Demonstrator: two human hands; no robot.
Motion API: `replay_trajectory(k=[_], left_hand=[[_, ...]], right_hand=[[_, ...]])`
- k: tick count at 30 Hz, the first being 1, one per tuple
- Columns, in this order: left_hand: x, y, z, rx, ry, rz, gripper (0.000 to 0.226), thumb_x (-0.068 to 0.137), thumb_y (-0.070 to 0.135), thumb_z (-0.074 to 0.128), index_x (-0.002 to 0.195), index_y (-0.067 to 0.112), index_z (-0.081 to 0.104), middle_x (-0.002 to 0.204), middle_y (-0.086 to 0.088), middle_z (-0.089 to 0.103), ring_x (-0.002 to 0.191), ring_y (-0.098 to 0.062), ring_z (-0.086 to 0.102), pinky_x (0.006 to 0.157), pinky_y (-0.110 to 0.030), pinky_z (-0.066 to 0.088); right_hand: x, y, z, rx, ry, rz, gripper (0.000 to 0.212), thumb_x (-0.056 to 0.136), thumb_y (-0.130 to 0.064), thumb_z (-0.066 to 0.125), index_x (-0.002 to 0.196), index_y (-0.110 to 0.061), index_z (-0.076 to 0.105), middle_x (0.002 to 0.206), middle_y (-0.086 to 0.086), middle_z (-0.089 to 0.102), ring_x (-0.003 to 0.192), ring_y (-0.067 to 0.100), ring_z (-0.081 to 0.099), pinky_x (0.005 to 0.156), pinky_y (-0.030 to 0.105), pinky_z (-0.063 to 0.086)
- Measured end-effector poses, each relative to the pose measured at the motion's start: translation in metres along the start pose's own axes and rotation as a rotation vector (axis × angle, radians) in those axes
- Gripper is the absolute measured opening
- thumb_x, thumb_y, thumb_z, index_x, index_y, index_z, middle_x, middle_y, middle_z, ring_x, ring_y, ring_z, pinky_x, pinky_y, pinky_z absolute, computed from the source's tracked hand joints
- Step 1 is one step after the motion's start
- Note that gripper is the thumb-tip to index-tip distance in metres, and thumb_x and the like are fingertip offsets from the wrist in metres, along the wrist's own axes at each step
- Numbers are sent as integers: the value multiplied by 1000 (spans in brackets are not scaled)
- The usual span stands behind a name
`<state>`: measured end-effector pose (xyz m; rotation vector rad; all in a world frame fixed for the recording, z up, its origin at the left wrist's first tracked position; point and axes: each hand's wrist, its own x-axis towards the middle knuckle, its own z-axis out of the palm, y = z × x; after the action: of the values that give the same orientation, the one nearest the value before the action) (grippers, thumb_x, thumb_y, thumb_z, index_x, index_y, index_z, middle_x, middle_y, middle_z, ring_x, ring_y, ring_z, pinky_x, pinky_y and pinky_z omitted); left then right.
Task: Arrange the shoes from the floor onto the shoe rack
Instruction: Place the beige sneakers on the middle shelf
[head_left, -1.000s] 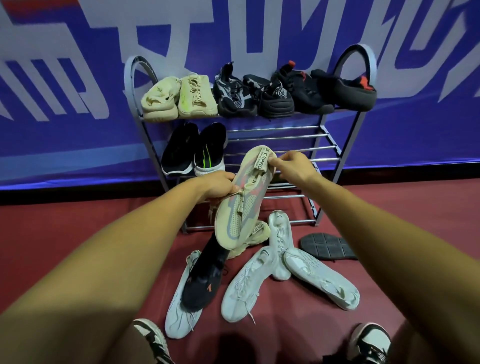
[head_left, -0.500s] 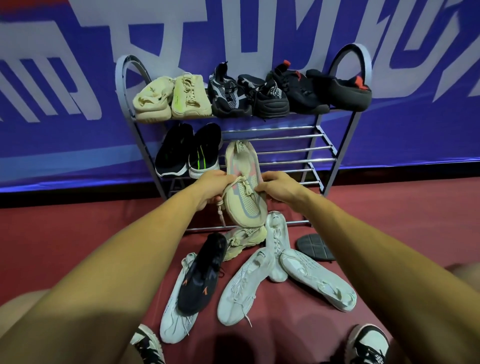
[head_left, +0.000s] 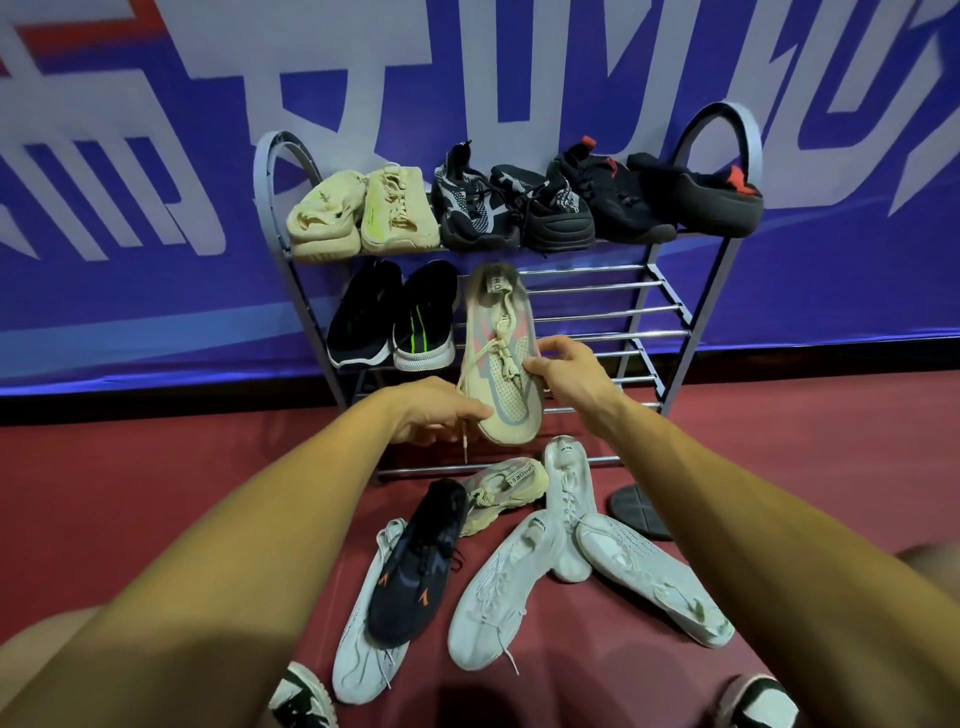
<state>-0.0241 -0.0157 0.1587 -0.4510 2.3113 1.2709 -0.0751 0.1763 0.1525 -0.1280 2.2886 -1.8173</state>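
A beige knit shoe with pink and grey stripes lies heel-first on the middle shelf of the metal shoe rack, beside a black pair with green stripes. My left hand grips its toe from the left. My right hand holds its right side with the thumb on top. Its beige partner lies on the floor just below. Also on the floor are several white sneakers and a black shoe lying across one of them.
The top shelf holds a cream pair and several black shoes. A black sole lies by the rack's right foot. My own shoes show at the bottom edge. A blue banner wall stands behind the rack.
The beige shoe went from upright in front of the rack to lying on the middle shelf, further back. Both hands moved forward with it, keeping hold.
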Motion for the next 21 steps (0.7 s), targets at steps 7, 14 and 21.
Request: replay_trajectory(k=[7, 14, 21], left_hand=[[12, -4, -5, -298, 150, 26, 19, 90, 20, 70, 109, 14, 68, 79, 3, 70, 60, -5, 57, 44, -15, 34], [22, 2, 6, -421, 251, 48, 6, 93, 18, 68, 96, 14, 64, 81, 2, 65, 62, -6, 55, 50, -16, 39], [28, 0, 10, -161, 432, 208, 18, 91, 25, 69, 105, 13, 68, 96, -2, 70, 92, -20, 64, 76, -28, 47]], right_hand=[[4, 2, 7, 88, -81, 18, 22, 86, -10, 72, 108, -10, 68, 111, 4, 74, 100, 16, 69, 86, 27, 54], [6, 7, 9, 3, -122, 141, 41, 76, -29, 71, 113, -14, 66, 101, 7, 72, 77, 22, 53, 63, 34, 37], [9, 23, 9, 150, -267, 165, 42, 87, -3, 68, 127, -12, 62, 108, 5, 76, 83, 15, 67, 68, 25, 46]])
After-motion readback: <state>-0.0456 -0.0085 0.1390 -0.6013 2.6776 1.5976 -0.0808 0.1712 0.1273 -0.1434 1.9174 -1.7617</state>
